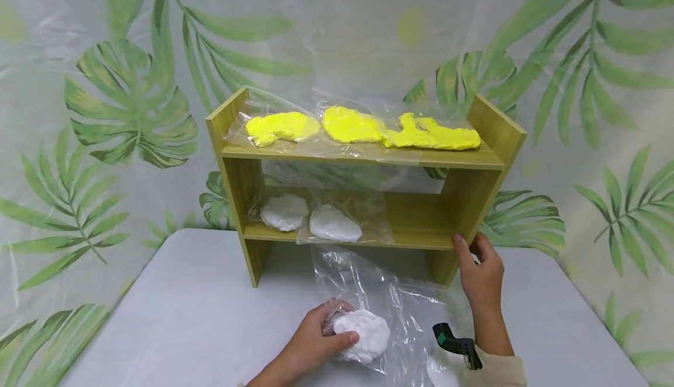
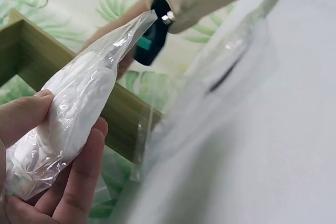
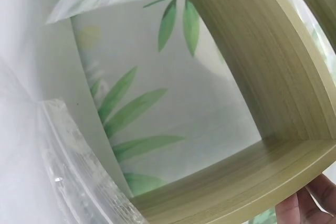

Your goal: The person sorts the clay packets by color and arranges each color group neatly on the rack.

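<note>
My left hand [image 1: 321,334] holds a clear plastic bag with a flat white clay-like lump [image 1: 368,335] in it, just in front of a small wooden shelf [image 1: 476,199]. In the left wrist view the thumb presses one face of the bagged lump [image 2: 79,103] and the fingers lie behind it. The right hand [image 1: 481,273] grips the shelf's right side panel low down, its thumb at the front edge. Those fingers [image 3: 310,205] show beside the panel in the right wrist view. Two bagged white lumps [image 1: 335,223] lie on the left of the middle tier.
Several bagged bright yellow lumps [image 1: 353,124] lie along the top tier. Another bagged white lump [image 1: 441,369] is on the white table [image 1: 174,317], beside the right forearm with its black wrist device [image 1: 454,343]. A leaf-patterned curtain [image 1: 342,41] hangs behind the shelf.
</note>
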Action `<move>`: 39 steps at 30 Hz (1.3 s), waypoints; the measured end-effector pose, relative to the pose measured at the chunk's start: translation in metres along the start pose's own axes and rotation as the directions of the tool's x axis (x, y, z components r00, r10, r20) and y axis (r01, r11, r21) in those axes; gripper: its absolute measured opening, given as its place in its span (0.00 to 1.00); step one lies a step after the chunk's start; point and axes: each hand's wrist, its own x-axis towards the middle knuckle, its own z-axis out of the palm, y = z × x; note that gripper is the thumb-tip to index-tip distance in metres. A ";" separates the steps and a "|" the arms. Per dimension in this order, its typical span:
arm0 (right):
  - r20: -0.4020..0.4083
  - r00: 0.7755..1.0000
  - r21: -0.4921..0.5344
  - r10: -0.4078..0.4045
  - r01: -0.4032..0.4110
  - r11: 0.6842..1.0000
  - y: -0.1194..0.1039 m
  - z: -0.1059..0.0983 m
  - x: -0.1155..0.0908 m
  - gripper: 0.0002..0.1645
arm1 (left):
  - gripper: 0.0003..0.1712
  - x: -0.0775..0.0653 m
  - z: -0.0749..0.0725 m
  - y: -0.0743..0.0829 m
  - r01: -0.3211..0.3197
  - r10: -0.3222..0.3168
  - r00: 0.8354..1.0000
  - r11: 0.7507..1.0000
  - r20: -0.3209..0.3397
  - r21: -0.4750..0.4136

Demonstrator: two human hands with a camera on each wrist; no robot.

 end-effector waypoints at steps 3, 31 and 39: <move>0.000 1.000 -0.012 0.002 -0.002 1.000 -0.001 0.000 0.001 0.23 | 0.21 -0.001 0.000 0.011 0.015 -0.015 1.000 0.999 -0.005 -0.037; -0.013 1.000 0.015 -0.004 0.004 1.000 -0.004 0.000 0.000 0.20 | 0.22 -0.024 0.035 0.080 -0.049 0.107 0.972 0.964 0.210 -0.263; -0.025 1.000 0.017 -0.007 0.007 1.000 -0.001 0.001 0.000 0.19 | 0.21 -0.012 0.035 0.104 -0.107 0.150 0.969 0.971 0.196 -0.212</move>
